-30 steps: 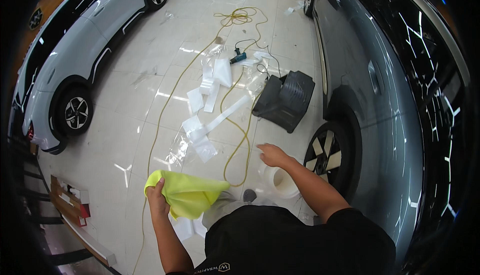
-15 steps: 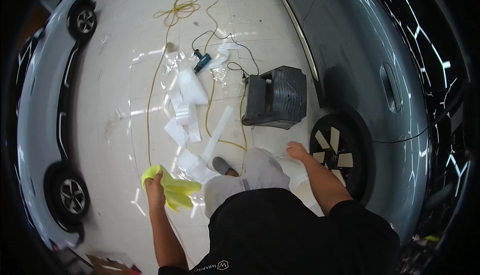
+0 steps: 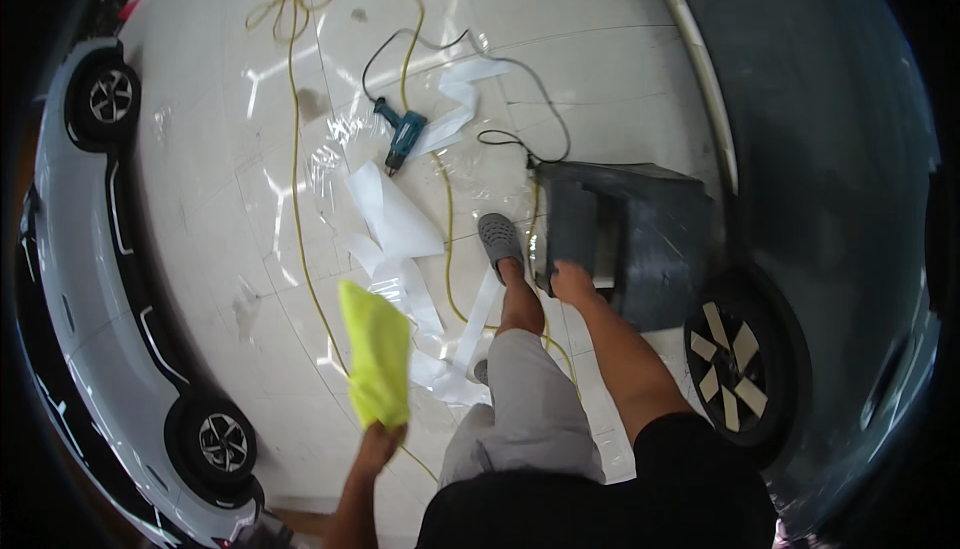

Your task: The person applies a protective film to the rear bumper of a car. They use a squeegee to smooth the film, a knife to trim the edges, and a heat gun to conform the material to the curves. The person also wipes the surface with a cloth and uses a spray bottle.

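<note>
My left hand (image 3: 380, 445) is closed around the lower end of a bright yellow cloth (image 3: 379, 354), which sticks up from the fist over the floor. On the other side, my right hand (image 3: 574, 284) is closed at the near left edge of a dark grey plastic step stool (image 3: 660, 249). Its fingers are partly hidden, and the stool looks slightly blurred. My grey clog (image 3: 499, 238) stands just left of the stool.
A teal heat gun (image 3: 405, 139) lies on the floor with its dark cord. White backing sheets (image 3: 392, 211) and a yellow hose (image 3: 296, 139) spread across the tiles. A dark grey car (image 3: 840, 149) stands at right, a pale car (image 3: 105, 279) at left.
My right hand has come forward to the stool's edge. The yellow cloth has swung from hanging sideways to pointing ahead. One foot has stepped forward beside the stool, and the view has shifted closer.
</note>
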A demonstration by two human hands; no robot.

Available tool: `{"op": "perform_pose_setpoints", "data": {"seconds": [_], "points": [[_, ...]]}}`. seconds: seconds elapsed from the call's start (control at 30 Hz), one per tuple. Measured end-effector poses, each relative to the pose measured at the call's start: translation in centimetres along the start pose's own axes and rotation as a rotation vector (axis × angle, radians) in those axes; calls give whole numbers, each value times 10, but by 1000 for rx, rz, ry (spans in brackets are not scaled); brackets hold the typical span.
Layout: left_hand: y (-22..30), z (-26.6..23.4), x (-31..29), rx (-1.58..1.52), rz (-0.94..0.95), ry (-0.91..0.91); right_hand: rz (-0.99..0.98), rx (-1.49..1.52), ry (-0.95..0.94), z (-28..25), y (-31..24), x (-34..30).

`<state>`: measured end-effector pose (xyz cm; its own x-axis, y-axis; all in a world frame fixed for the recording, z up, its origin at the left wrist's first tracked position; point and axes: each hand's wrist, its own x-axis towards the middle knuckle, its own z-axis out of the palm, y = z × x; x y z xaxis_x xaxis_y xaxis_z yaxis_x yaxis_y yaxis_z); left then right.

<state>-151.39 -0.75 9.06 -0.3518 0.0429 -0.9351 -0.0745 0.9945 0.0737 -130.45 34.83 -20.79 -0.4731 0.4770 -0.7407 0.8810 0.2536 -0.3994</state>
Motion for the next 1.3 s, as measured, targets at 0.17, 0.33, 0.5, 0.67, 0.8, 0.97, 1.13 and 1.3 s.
{"op": "perform_pose_setpoints", "data": {"seconds": [0.17,0.33,0.5,0.67,0.8,0.97,1.13,1.3], "points": [[-30,35,23,-544,-309,-229,-395,-498,125,-5,-112,220],[-57,99,50,-677,-588,-351,-768,-782,234,29,-265,410],[-74,186,64,-697,-713,-279,-896,-1064,348,89,-314,511],[-85,245,50,-685,-748,-250,-811,-973,186,73,-332,497],[-105,261,37,-360,-268,97,-508,-834,156,55,-328,424],[-27,105,44,-1145,-298,66,-391,-56,-111,20,-335,212],[-36,35,32,-660,240,463,-540,262,-223,-76,-411,-78],[-51,-52,48,-236,604,473,-745,558,-479,-88,-448,-295]]}}
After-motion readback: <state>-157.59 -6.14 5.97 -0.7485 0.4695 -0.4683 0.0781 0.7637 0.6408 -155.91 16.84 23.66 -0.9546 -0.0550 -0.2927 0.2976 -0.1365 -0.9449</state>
